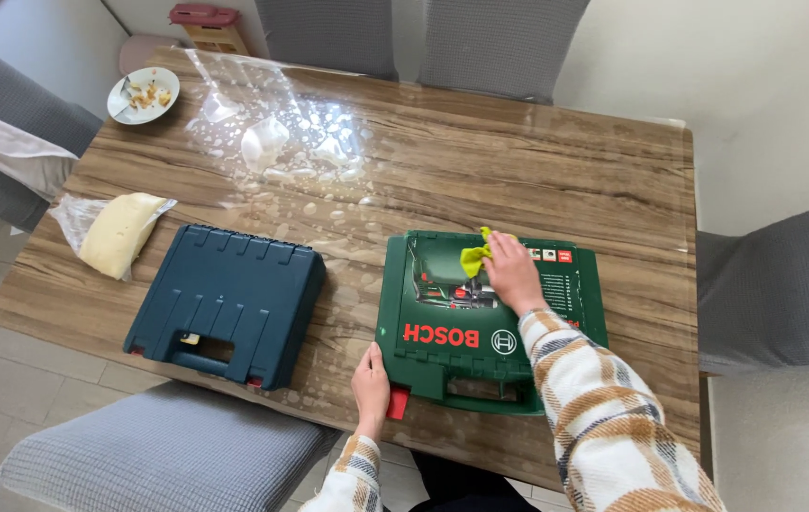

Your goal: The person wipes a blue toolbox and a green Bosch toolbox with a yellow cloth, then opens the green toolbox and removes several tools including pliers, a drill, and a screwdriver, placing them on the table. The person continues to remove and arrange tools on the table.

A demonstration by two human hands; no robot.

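Observation:
A green plastic tool case (442,356) with a red latch lies flat on the wooden table (518,180), near its front edge. My right hand (513,272) presses a yellow-green cloth (473,256) onto the case's lid. My left hand (370,381) rests against the case's front left corner, beside the red latch, steadying it. Both arms wear plaid sleeves.
A dark blue tool case (229,303) lies to the left. A yellow loaf-like lump in a clear bag (120,232) sits at the left edge, a small plate with crumbs (144,95) at the far left corner. Grey chairs (167,450) surround the table. Glare patches mark the table's middle.

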